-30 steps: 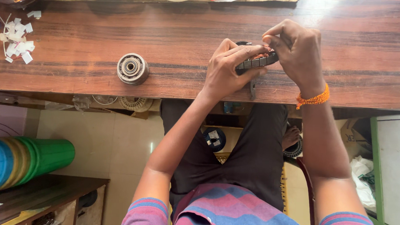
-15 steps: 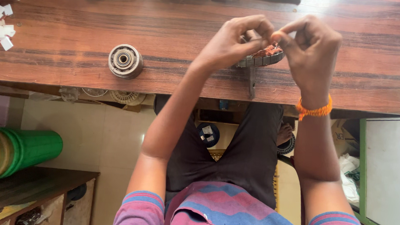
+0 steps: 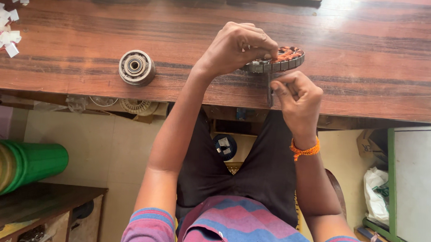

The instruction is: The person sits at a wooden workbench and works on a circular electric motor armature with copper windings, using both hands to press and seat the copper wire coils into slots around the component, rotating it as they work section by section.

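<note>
Near the table's [image 3: 85, 30] front edge, right of centre: left hand [image 3: 235, 47] grips the round stator [image 3: 279, 61] with copper windings, fingers curled over its top. Right hand [image 3: 297, 97] just below, fingertips pinched together at the stator's rim. Grey bearing hub [image 3: 136, 67] sits well left; white paper scraps [image 3: 3, 30] at far-left corner.
</note>
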